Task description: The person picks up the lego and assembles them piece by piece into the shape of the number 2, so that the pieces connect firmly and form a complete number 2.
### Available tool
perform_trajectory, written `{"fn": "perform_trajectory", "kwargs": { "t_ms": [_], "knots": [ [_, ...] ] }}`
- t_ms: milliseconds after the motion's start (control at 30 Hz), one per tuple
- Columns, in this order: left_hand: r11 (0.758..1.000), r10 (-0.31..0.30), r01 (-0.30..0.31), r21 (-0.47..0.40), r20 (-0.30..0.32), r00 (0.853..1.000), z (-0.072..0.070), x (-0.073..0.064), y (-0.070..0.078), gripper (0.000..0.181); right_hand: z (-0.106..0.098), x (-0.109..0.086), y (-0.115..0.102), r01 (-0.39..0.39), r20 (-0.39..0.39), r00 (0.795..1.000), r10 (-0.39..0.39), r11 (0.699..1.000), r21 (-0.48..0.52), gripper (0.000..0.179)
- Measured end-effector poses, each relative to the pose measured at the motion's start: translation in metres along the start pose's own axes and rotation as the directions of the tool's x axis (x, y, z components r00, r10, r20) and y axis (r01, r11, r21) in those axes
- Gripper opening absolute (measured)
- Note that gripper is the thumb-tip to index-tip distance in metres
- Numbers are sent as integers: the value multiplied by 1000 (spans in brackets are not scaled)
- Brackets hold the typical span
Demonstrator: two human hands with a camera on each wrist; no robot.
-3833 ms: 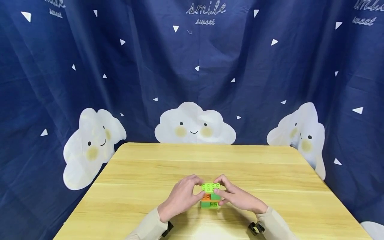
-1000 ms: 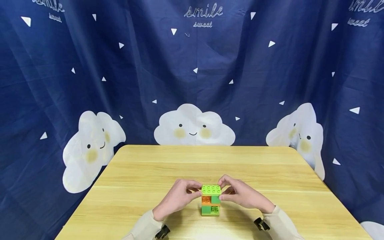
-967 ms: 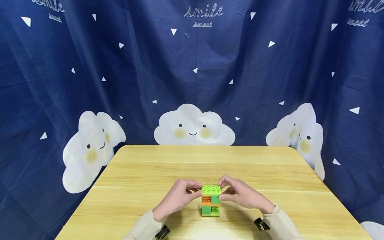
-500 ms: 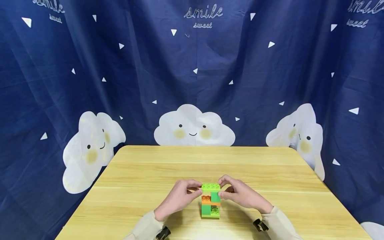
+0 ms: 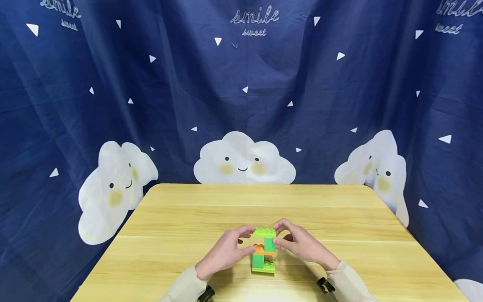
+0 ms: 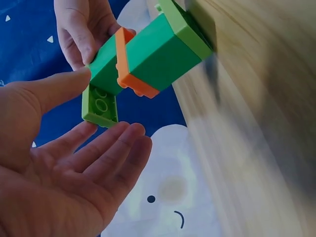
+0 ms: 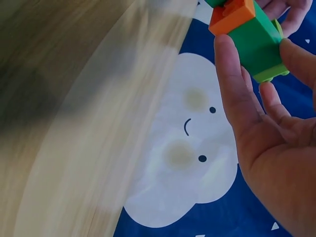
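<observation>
A small tower of toy building bricks (image 5: pixel 269 243) has a lime plate (image 5: pixel 264 232) on top, an orange plate (image 5: pixel 270 253) midway, green bricks between, and a lime base (image 5: pixel 263 270). It leans slightly; whether its base touches the table cannot be told. My left hand (image 5: pixel 225 253) spreads thumb and fingers at its left side, the fingers fairly straight in the left wrist view, their tips close to the top plate (image 6: pixel 100 107). On the other side, my right hand (image 5: pixel 302 243) pinches the tower between thumb and fingers, near the upper green brick (image 7: pixel 256 44).
The tower is near the front of a light wooden table (image 5: pixel 188 209). Behind the table's far edge hangs a dark blue curtain (image 5: pixel 211 84) with white cloud faces (image 5: pixel 243 157). Black straps with small devices (image 5: pixel 325 285) sit at both cuffs.
The tower has tilted, its top plate now seen more edge-on. My left thumb has moved downward from the top plate, and the left fingers have spread a little. The right hand stays at the tower.
</observation>
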State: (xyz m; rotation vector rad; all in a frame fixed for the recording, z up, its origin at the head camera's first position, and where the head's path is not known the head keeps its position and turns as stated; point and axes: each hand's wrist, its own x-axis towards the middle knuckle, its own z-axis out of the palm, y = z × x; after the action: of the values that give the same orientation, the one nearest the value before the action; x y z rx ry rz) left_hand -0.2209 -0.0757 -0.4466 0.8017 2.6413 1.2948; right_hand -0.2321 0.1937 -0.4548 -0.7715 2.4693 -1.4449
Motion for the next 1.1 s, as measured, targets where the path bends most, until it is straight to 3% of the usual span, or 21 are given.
{"fn": "perform_trajectory", "kwargs": {
  "t_ms": [300, 500, 733, 1100],
  "knots": [
    [999, 10, -12, 42, 40, 999, 2, 1, -5, 67, 1, 1, 5, 19, -24, 1000, -20, 999, -34, 31],
    [996, 16, -18, 88, 25, 1000, 6, 1, -7, 75, 3, 1, 3, 74, -16, 997, -75, 996, -47, 42],
    [985, 43, -43, 168, 5, 999, 11, -1, -10, 82, 6, 1, 0, 46, -18, 999, -46, 999, 4, 58],
    [973, 70, -68, 222, -1, 998, 14, 0, -18, 81, 10, 2, 2, 40, -34, 999, -41, 998, -40, 65]
  ]
}}
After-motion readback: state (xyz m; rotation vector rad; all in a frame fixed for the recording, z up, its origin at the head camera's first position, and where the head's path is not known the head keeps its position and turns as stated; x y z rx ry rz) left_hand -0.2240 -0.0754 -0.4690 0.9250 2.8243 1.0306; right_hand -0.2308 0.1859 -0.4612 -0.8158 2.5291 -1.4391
